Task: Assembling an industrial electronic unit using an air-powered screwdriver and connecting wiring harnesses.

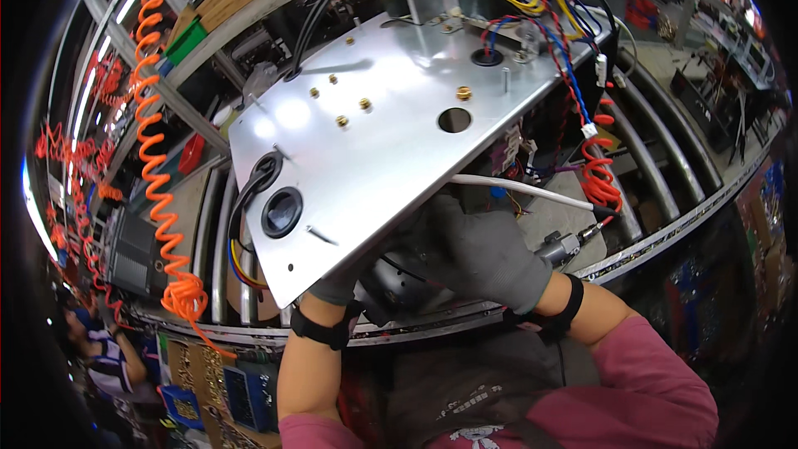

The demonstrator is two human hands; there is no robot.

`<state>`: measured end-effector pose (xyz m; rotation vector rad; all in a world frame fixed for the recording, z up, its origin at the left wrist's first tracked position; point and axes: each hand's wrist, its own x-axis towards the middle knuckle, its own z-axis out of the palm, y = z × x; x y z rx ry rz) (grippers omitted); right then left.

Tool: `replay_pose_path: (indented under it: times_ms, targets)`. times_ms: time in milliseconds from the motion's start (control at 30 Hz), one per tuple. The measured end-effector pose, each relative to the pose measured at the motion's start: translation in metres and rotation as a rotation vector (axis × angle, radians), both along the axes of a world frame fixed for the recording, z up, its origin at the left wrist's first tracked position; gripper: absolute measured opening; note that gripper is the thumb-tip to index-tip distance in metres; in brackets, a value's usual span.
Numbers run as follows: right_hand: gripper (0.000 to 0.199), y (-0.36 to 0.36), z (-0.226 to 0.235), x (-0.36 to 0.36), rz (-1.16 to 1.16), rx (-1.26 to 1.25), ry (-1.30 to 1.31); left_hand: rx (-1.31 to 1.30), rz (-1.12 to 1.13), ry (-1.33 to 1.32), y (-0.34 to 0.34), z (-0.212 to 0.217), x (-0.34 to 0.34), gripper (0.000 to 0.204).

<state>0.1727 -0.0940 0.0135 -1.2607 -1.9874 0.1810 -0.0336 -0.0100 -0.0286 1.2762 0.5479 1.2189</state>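
Head view: silver metal panel (391,158) sitting at twelve o'clock, left hand (335,288) and right hand (492,256) reaching under its six-o'clock edge, can't tell their grip; good handling is keeping white cable (532,190) unpinched.

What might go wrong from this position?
1. Pinch: the metal panel overhangs the left hand, mostly hidden, and the right hand; if it shifted down, fingers might get caught.
2. Snag: the white connector dangles past the panel's edge on red and blue wires and could catch.
3. Crush: the white cable emerges beneath that edge and might get trapped.
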Motion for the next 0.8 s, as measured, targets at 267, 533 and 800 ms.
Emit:
replay_pose_path:
  times_ms: [267, 533, 800]
  targets:
    - [0.055, -0.002, -0.002, -0.016, -0.038, 0.032, 0.031, 0.277, -0.06, 0.461, 0.019, -0.015, -0.018, 0.055]
    - [0.056, -0.004, -0.004, -0.002, -0.105, 0.096, -0.148, 0.123, -0.164, 0.021, 0.038, -0.038, -0.009, 0.052]
    - [0.036, 0.001, 0.014, -0.013, -0.249, -0.038, -0.336, -0.458, -0.397, -0.609, 0.028, -0.005, 0.005, 0.044]
